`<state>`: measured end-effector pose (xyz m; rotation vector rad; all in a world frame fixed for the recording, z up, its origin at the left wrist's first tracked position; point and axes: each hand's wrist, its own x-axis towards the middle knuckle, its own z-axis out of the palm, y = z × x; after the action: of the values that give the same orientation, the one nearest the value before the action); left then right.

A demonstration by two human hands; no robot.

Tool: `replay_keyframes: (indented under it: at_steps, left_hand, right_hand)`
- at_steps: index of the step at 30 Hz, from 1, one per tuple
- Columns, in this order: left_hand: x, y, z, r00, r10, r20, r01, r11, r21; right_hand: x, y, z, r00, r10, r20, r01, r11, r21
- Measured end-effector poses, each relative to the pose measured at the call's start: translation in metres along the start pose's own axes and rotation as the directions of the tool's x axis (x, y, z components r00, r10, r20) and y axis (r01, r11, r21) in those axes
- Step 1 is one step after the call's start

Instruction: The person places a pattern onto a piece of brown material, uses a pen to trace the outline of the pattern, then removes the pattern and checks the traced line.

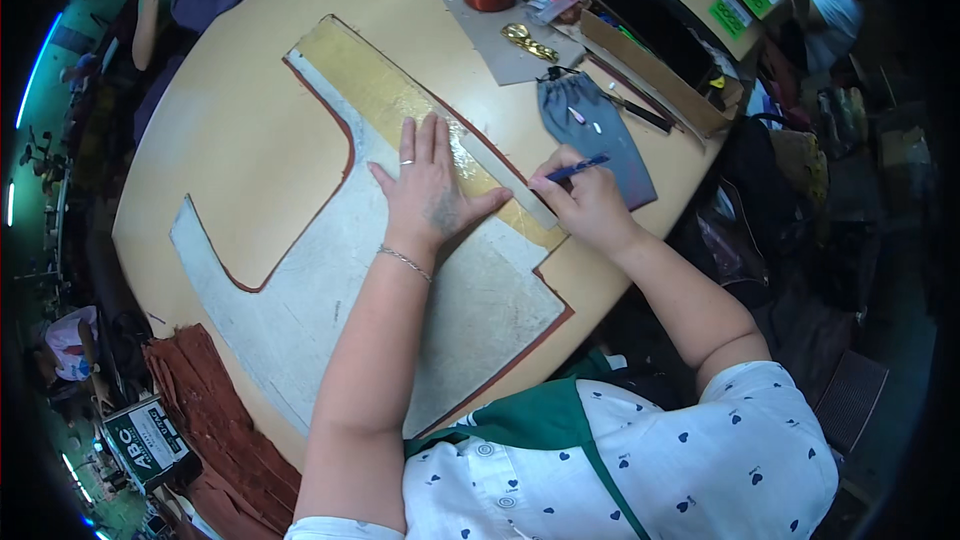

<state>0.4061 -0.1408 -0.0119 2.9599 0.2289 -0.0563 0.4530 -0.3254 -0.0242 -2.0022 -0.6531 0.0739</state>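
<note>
Evidently, R hand (592,204) gripped a blue pen (578,168) by the grey straightedge (498,168); L hand (430,198), fingers open & spread, pressed the yellow strip (347,58) of the off-white panel (485,325), flat on the worktop (240,140); good control prob. needed firm L pressure, pen tight agst edge.

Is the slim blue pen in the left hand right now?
No, the right hand holds the slim blue pen, while the left hand lies open on the flat pale sheet with a yellow band.
</note>
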Motion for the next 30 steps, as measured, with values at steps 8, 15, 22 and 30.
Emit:
replay_keyframes:
  at_steps: [8,15,22,30]
  left_hand:
    - [0.0,0.008,0.002,1.0,0.014,-0.008,-0.014,1.0,-0.008]
    - [-0.001,0.006,0.005,0.999,0.0,-0.052,0.001,1.0,0.005]
    - [-0.042,-0.013,0.011,0.911,0.123,-0.395,-0.158,0.986,-0.057]
    - [-0.223,-0.089,-0.011,0.791,-0.27,-0.549,0.009,0.902,-0.431]
  right_hand:
    - [0.083,0.003,0.048,0.992,-0.071,-0.108,0.07,0.997,-0.009]
    - [-0.038,-0.018,-0.034,0.993,0.089,0.077,-0.078,0.988,-0.132]
    - [-0.083,-0.071,-0.066,0.993,0.029,0.113,-0.034,0.998,0.047]
    - [-0.063,-0.053,-0.007,0.888,0.416,0.194,-0.367,0.389,0.845]
